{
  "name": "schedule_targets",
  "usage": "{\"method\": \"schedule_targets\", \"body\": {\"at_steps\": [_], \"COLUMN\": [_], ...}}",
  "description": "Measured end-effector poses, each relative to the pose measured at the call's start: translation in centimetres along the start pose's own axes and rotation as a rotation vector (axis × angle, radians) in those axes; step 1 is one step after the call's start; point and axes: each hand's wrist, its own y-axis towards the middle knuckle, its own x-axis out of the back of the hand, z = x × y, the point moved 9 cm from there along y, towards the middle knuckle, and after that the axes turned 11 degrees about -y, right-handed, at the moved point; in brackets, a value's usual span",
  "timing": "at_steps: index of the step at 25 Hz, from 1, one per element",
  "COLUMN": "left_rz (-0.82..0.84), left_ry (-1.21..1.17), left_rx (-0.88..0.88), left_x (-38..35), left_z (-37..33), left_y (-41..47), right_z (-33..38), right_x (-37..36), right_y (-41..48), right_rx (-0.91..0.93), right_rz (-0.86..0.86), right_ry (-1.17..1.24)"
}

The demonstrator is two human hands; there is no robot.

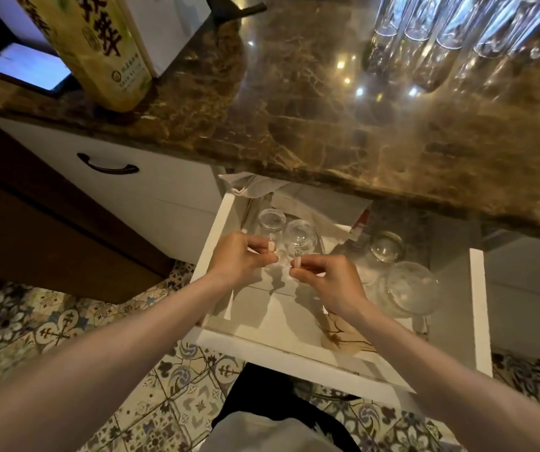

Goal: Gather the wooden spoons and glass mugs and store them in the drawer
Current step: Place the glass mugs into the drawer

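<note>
Two glass mugs are held over the open drawer point(477, 305), side by side toward its ten o'clock corner. The left mug point(271, 221) is pinched by its pale handle between thumb and fingertips of the left hand point(239, 259). The right mug point(301, 236) is pinched the same way by the right hand point(330, 282). Both hands are thus closed on handles, not round the glass. This grip is probably chosen so that the mugs hang upright and can be set down close together without knocking.

Whether the mug bases already touch the drawer floor cannot be told from above, as the glass is clear and the light is dim.

Toward three o'clock in the drawer a small round glass point(387, 246) and a larger glass bowl point(413, 287) are already stored, well apart from the two mugs. A crumpled cloth point(252, 185) is tucked at the back, at twelve o'clock. A brownish shape at the front, near five o'clock, may be a wooden spoon, but it is too indistinct to name.

On the marble bench point(294, 109), at one o'clock, a row of tall glasses point(451, 37) stands, so more gathering appears to be left. A yellow-green carton point(98, 47) stands at eleven o'clock.
</note>
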Motion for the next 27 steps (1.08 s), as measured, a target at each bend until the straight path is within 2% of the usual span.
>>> {"method": "schedule_targets", "body": {"at_steps": [3,9,13,17,21,27], "left_rz": [-0.042,-0.200,-0.178,-0.194,-0.163,-0.111], "left_ry": [-0.076,-0.116,-0.156,-0.002,0.043,-0.153], "left_rx": [0.044,-0.001,-0.066,-0.171,-0.136,-0.023], "left_x": [-0.3,-0.6,-1.1,-0.4,-0.7,-1.2], "left_z": [1.2,2.0,2.5,2.1,2.5,3.6], "left_y": [1.4,2.7,3.0,3.4,4.1,4.7], "right_z": [-0.4,-1.7,-2.8,-3.8,-4.3,-4.3], "right_x": [-0.5,-1.7,-1.9,-3.1,-4.3,-5.1], "right_y": [1.1,2.8,3.8,4.3,4.7,5.3], "right_rx": [-0.045,-0.184,-0.210,-0.225,-0.268,-0.305], "right_rz": [-0.026,-0.076,-0.109,-0.082,-0.069,-0.052], "right_ry": [0.051,0.237,0.238,0.313,0.375,0.380]}}
